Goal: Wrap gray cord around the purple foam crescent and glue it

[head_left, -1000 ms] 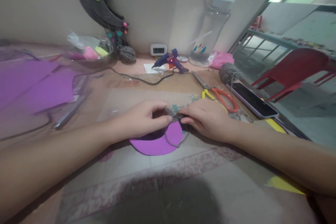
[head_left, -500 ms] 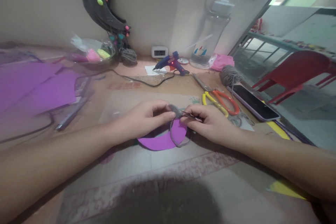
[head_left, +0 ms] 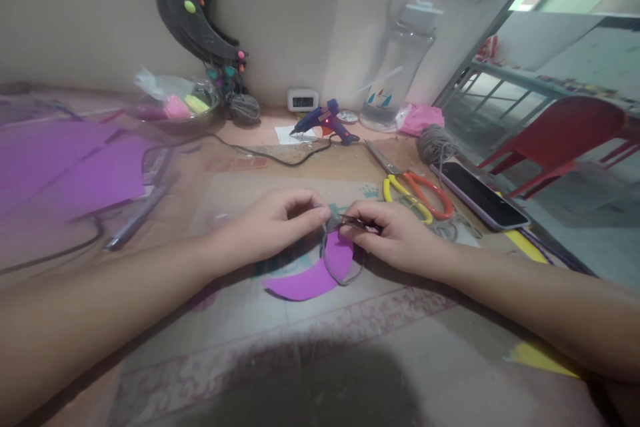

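Both hands meet at the desk's (head_left: 240, 320) centre: the left hand (head_left: 273, 227) and right hand (head_left: 395, 237) each pinch the grey twine (head_left: 334, 221) with narrowed fingers. Its loop droops toward 6 o'clock over the purple foam crescent (head_left: 310, 280); scissors (head_left: 413, 188) lie at 2 o'clock.

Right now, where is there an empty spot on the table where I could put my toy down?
The biggest bare patch is the near strip of tabletop in front of the purple foam piece, between the two forearms. Another lies beyond the left hand, before the black cord. It is crowded on the right: scissors, phone, yarn ball.
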`<action>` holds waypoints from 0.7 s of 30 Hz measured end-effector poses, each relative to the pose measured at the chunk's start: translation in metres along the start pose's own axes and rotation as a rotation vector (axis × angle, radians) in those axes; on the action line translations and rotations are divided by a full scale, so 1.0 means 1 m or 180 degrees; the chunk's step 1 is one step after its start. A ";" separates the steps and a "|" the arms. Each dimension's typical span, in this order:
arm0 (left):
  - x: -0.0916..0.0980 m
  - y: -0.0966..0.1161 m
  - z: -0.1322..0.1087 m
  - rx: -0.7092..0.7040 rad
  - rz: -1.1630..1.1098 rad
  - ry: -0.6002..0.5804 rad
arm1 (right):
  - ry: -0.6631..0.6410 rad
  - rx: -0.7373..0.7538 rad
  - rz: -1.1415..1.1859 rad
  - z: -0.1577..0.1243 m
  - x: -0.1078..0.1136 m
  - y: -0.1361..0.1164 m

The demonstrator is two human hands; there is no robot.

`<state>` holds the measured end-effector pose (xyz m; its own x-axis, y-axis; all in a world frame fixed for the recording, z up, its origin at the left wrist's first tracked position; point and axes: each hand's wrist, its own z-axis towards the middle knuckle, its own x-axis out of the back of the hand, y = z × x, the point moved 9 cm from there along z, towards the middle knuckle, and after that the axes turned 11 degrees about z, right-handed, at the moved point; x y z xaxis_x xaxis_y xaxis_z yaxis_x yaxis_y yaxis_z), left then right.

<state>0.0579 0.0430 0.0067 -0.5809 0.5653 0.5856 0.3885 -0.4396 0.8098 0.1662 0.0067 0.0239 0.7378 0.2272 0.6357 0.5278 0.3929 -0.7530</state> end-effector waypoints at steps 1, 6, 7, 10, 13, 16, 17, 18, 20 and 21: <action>0.000 0.000 0.000 0.0008 0.0010 0.0010 | -0.0014 -0.0013 0.0000 0.000 0.000 0.001; -0.003 0.006 -0.001 -0.0133 0.0264 -0.0098 | -0.0064 -0.0073 0.0074 -0.001 -0.002 0.005; -0.004 0.007 -0.001 -0.0175 0.0335 -0.0130 | -0.0077 -0.0094 0.0069 -0.001 -0.002 0.006; -0.004 0.007 -0.001 -0.0193 0.0338 -0.0122 | -0.0104 -0.0175 0.0047 0.001 -0.003 0.009; -0.001 0.009 -0.001 -0.0214 0.0376 -0.0006 | -0.0083 -0.0206 0.0034 0.003 -0.002 0.011; 0.003 0.008 -0.002 -0.0084 0.0229 0.0085 | -0.0091 -0.0203 -0.0007 0.004 -0.001 0.010; 0.004 0.008 -0.002 -0.0048 0.0214 0.0130 | -0.0102 -0.0210 -0.0005 0.004 -0.001 0.010; 0.006 0.008 -0.002 -0.0022 0.0226 0.0168 | -0.0107 -0.0215 0.0011 0.004 -0.002 0.010; 0.007 0.006 -0.002 0.0019 0.0268 0.0214 | -0.0073 -0.0217 0.0040 0.004 0.000 0.010; 0.007 0.005 -0.002 0.0029 0.0282 0.0235 | -0.0045 -0.0220 0.0050 0.004 0.000 0.010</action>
<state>0.0544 0.0435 0.0153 -0.5950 0.4716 0.6509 0.4470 -0.4789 0.7556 0.1701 0.0141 0.0173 0.7406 0.2455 0.6255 0.5443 0.3269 -0.7726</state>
